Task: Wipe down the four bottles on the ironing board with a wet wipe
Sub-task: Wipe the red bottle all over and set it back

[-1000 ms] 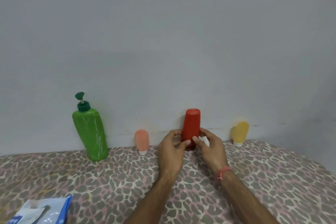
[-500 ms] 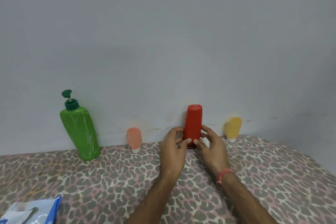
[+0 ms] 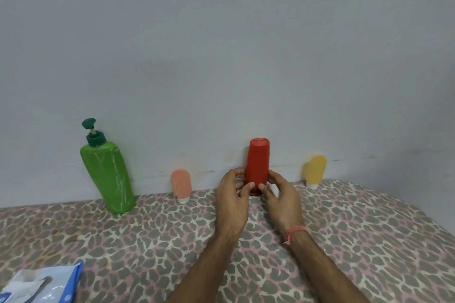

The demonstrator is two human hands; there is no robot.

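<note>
A red bottle (image 3: 257, 162) stands cap-down against the wall on the leopard-print ironing board (image 3: 147, 241). My left hand (image 3: 232, 199) grips its lower left side. My right hand (image 3: 283, 197) touches its lower right side with a small white wet wipe (image 3: 273, 189) tucked in the palm. A tall green pump bottle (image 3: 107, 170) leans at the far left. A small pink bottle (image 3: 181, 186) stands cap-down between green and red. A small yellow bottle (image 3: 315, 171) stands cap-down to the right.
A blue and white pack of wet wipes (image 3: 39, 283) lies at the near left corner of the board. A grey wall (image 3: 221, 56) rises right behind the bottles. The board's edge curves away at the right.
The hands stay on the red bottle's base with only small finger shifts. The view has drifted slightly, so the bottles sit a little differently in frame.
</note>
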